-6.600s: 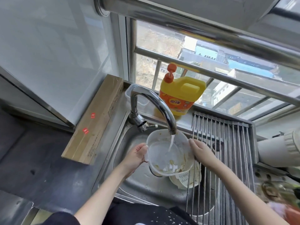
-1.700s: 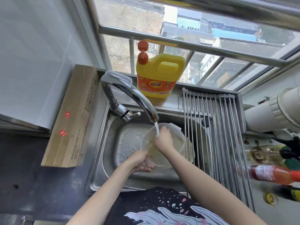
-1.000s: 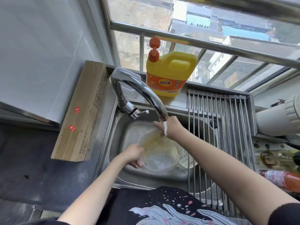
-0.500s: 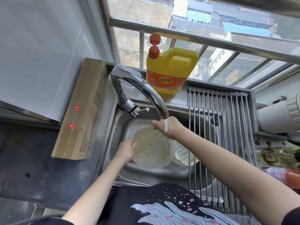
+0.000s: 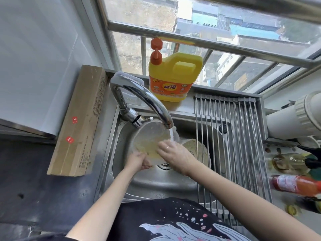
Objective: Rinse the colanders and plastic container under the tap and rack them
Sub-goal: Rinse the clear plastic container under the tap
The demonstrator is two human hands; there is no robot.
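A clear plastic container (image 5: 149, 136) with yellowish residue is tilted under the running tap (image 5: 144, 100) inside the steel sink (image 5: 119, 150). My left hand (image 5: 137, 160) grips its lower rim. My right hand (image 5: 173, 152) reaches into the container with fingers spread against its inner wall, water streaming beside them. A white colander (image 5: 199, 150) lies in the sink to the right, partly hidden by my right hand and the rack bars.
A roll-up steel rack (image 5: 231, 140) covers the sink's right half. A yellow detergent jug (image 5: 173, 77) stands on the sill behind the tap. A long cardboard box (image 5: 78, 122) lies left of the sink. Bottles (image 5: 295, 185) and a white pipe (image 5: 293, 117) crowd the right.
My right hand came down from under the spout into the container. My left hand shifted to the lower rim, and the container tipped up toward the tap.
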